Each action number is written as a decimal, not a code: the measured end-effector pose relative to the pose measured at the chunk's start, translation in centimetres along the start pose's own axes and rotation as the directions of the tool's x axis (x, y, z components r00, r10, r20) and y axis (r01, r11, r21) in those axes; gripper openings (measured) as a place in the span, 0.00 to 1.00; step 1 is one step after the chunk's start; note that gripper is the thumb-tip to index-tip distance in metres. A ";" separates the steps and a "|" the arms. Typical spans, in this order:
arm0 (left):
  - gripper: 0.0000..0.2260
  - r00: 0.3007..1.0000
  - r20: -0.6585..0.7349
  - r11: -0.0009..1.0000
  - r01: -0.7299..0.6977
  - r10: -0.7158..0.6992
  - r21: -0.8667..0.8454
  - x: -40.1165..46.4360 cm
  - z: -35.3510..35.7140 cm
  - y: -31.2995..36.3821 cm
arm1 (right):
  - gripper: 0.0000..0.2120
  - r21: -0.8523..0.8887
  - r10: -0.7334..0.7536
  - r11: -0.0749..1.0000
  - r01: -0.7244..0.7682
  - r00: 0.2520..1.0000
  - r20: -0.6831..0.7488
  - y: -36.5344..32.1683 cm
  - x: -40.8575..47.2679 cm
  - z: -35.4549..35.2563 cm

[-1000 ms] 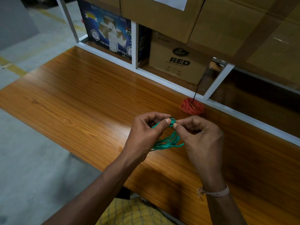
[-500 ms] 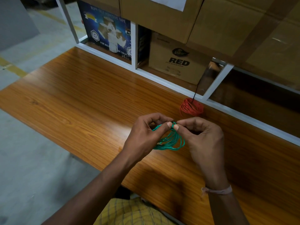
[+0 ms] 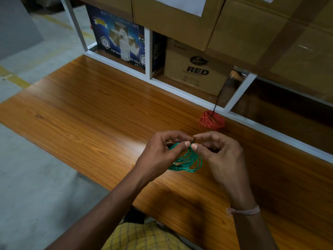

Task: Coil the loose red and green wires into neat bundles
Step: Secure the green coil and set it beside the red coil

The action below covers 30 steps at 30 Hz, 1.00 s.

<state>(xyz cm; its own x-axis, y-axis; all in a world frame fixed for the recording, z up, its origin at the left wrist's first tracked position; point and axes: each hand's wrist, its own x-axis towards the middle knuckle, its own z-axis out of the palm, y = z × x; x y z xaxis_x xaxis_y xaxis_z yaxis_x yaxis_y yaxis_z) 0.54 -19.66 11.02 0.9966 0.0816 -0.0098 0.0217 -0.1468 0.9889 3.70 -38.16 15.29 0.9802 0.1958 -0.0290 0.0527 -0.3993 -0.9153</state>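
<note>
Two hands (image 3: 162, 152) (image 3: 221, 156) pinch one green coil (image 3: 187, 161) — one red coil (image 3: 212, 121) beyond.

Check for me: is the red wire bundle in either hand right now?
No. The red wire bundle lies on the table by the shelf frame, while the left hand and right hand both pinch the green wire coil.

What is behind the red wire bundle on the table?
Behind the red wire bundle runs a white shelf frame, then a cardboard box marked RED. A thin dark cord rises from the bundle. The box's lower right corner is hidden behind the frame.
</note>
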 end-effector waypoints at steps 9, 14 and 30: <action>0.06 0.999 0.031 0.999 0.026 -0.028 0.041 0.1 -0.6 0.7 | 0.02 -0.228 -0.213 0.955 0.188 0.973 -0.088 -0.4 -0.7 1.1; 0.05 0.997 0.059 0.996 0.053 -0.057 0.072 0.2 -0.8 0.6 | 0.05 -0.295 -0.265 0.926 0.236 0.963 -0.059 -0.1 -0.1 0.9; 0.02 0.995 0.099 0.994 0.016 -0.027 0.113 1.5 -1.9 0.6 | 0.03 -0.103 -0.249 0.965 0.240 0.965 -0.087 0.9 1.2 1.4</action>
<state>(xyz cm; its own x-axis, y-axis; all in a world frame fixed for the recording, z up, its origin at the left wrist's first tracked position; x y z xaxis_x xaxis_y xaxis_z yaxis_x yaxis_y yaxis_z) 1.85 -17.76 11.87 0.9986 -0.0119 -0.0510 0.0463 -0.2556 0.9657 4.61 -37.02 13.83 0.9490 0.2106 0.2347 0.3055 -0.4305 -0.8493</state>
